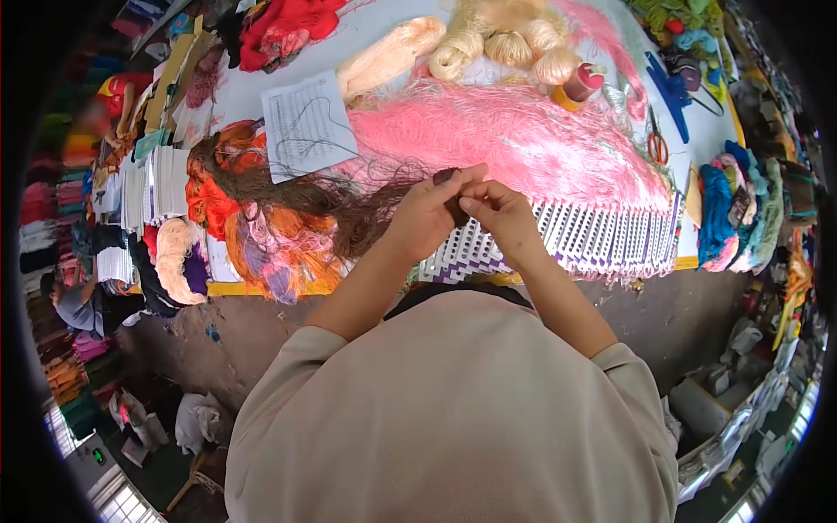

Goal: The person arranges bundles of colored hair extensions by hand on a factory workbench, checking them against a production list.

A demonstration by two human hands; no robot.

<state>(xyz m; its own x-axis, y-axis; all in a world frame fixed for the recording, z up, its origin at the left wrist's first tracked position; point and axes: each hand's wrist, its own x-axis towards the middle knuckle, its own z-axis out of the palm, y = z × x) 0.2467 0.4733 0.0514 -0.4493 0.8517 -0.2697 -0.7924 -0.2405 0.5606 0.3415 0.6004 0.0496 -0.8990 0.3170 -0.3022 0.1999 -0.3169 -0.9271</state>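
Note:
My left hand (424,216) is closed around one end of a loose hank of dark brown yarn (353,218), which trails off to the left over the table. A dark tuft shows above its thumb. My right hand (504,222) meets it, thumb and fingers pinched at the dark yarn between the two hands; the exact strands are hidden. Just beneath the hands lies a row of white punched cards (602,240) with purple edges, joined to a broad spread of pink thread (506,131).
A printed sheet (309,125) lies beside orange variegated yarn (283,240). Cream skeins (506,48), a thread cone (579,87), orange-handled scissors (657,146) and a blue tool (668,96) sit farther back. Blue and green skeins (737,209) hang at the right edge.

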